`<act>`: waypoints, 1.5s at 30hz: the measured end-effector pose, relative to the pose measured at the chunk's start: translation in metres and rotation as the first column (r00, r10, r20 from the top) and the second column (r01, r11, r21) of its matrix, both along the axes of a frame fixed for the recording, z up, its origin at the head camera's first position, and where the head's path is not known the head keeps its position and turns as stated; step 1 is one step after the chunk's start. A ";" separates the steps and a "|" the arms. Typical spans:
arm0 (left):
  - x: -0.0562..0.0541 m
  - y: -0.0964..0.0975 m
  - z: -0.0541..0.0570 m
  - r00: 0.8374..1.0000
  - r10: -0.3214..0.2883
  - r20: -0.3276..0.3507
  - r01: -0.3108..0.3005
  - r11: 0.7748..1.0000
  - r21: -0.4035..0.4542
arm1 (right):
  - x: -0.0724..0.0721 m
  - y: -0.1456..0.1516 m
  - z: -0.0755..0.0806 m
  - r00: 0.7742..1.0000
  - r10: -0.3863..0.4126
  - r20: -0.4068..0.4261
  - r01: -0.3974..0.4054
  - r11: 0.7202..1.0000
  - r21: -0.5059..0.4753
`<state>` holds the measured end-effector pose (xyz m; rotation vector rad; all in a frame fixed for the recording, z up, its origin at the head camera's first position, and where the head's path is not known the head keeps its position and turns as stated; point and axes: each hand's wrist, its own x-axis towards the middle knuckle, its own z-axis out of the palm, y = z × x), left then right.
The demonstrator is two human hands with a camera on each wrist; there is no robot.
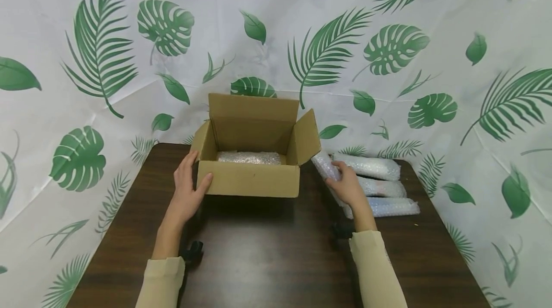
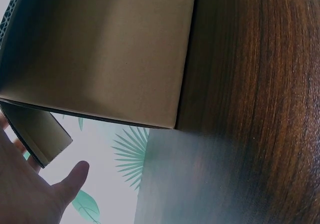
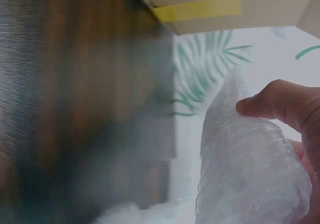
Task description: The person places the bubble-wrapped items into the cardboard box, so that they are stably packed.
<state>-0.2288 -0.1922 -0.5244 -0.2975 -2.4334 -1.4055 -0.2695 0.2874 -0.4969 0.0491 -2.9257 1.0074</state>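
An open cardboard box [image 1: 247, 179] stands on the table with its back and right flaps raised. Inside lies a bubble-wrapped bundle [image 1: 250, 157]. At the box's left front corner is my left hand [image 1: 186, 193], its fingers against the outside of the left flap [image 2: 42, 134] and its thumb spread apart from them. To the right of the box my right hand [image 1: 348, 187] grips another bubble-wrapped package [image 3: 250, 164], long and tilted, between thumb and fingers. What the wrapping contains cannot be made out.
Several bubble-wrapped packages lie stacked side by side at the right: a whitish one [image 1: 373, 166] at the back and a bluish one [image 1: 394, 207] nearest. The dark wooden table [image 1: 250, 255] ends at a leaf-patterned cloth [image 1: 267, 20]. Yellow tape [image 3: 200, 9] marks the box's side.
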 end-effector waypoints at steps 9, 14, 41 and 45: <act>0.000 0.000 -0.002 1.000 -0.003 0.002 0.003 1.000 0.001 | 0.004 0.008 0.045 0.994 -0.032 -0.105 0.029 0.999 -0.028; 0.000 0.000 -0.001 1.000 -0.001 -0.001 0.001 1.000 -0.003 | 0.004 0.011 0.067 0.959 -0.075 -0.274 0.074 0.997 -0.011; 0.000 -0.002 0.000 1.000 -0.002 -0.017 0.002 1.000 0.002 | 0.002 -0.054 0.179 0.831 -0.026 -0.556 0.013 1.000 -0.027; -0.001 -0.003 -0.001 1.000 -0.002 -0.012 0.002 1.000 -0.005 | 0.003 -0.082 0.184 0.800 0.098 -0.592 -0.069 0.995 0.071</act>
